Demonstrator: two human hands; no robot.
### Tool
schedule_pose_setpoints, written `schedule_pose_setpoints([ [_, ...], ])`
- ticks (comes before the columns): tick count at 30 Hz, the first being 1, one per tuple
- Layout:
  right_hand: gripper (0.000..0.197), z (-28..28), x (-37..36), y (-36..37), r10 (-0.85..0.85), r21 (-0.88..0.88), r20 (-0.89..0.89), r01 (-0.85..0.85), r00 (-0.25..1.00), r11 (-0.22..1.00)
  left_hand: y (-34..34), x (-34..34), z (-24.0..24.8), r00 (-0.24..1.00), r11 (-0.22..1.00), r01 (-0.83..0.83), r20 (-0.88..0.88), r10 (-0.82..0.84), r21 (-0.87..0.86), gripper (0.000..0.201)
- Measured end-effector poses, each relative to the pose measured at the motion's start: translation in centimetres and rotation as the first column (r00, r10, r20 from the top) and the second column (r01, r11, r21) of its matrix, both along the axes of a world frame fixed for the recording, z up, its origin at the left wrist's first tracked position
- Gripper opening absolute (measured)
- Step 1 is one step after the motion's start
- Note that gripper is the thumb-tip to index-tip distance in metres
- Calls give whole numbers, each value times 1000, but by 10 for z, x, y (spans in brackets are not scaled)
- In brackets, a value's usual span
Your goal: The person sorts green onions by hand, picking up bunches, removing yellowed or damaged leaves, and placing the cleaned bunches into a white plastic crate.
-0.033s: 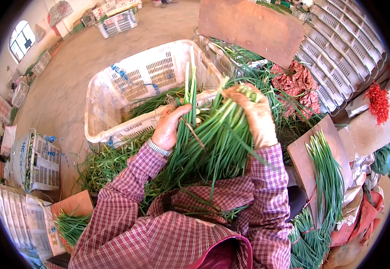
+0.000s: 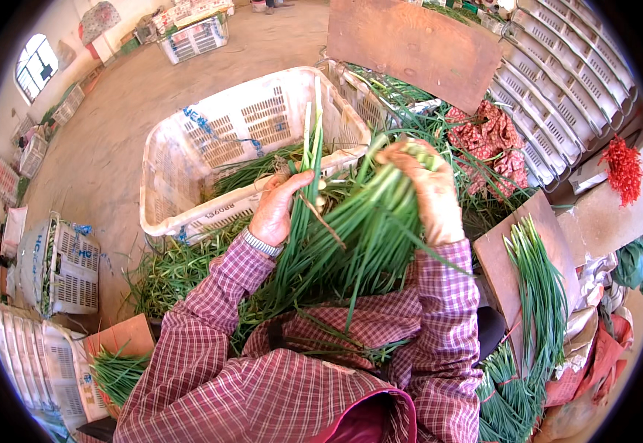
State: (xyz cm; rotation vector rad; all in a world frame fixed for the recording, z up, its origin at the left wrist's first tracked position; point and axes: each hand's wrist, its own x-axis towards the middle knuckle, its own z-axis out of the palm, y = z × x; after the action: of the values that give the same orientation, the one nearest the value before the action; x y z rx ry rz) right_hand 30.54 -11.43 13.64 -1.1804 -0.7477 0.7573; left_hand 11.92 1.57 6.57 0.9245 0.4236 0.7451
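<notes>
My left hand, with a metal watch band at its wrist, is closed round a few garlic chives. Their pale stem ends point up and away from me. To its right, my right hand is wrapped round a thicker bunch of garlic chives, stems at the top, green leaves hanging down toward my lap and blurred. A thin brown strand crosses between the two lots. Behind my left hand stands a white plastic crate with chives lying inside.
Loose greens are heaped between the crate and me. At right, sorted chives lie on a wooden board. A red mesh bag, a large plank and stacked white crates are beyond. Red ties hang far right.
My right hand has shifted slightly to the right with its bunch, and the hanging leaves have swung. My left hand stays almost in place.
</notes>
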Motion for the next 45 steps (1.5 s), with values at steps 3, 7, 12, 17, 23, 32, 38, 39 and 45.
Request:
schedule_pose_setpoints([
  [3,16,14,36,-35,-274,31,126,272,953,962,12,-10,4,999,999,35,-32,-35,-15,23],
  [7,21,12,86,-51,-405,76,116,398,907,914,15,-15,8,993,996,30,-121,-19,88,24],
  [12,26,27,53,-23,-180,112,99,169,979,979,2,-11,16,981,981,120,-169,-93,155,24],
  [17,35,38,14,8,12,32,-38,-11,999,999,-13,0,19,951,937,246,-250,-183,250,25],
  [23,18,33,11,15,88,-59,166,-80,982,995,-16,4,3,969,859,216,-210,-130,464,18],
  [32,19,19,79,-49,-241,113,77,232,967,966,23,-20,8,977,911,26,-202,64,411,24],
  [38,15,29,39,-38,-123,75,213,110,969,991,4,0,22,971,877,170,-228,-72,449,35],
  [39,16,30,27,-31,-46,110,155,29,987,994,-1,2,29,967,858,209,-228,-111,469,40],
  [45,36,29,-6,-3,134,61,54,-137,990,989,-18,10,40,949,848,247,-292,-115,469,56],
])
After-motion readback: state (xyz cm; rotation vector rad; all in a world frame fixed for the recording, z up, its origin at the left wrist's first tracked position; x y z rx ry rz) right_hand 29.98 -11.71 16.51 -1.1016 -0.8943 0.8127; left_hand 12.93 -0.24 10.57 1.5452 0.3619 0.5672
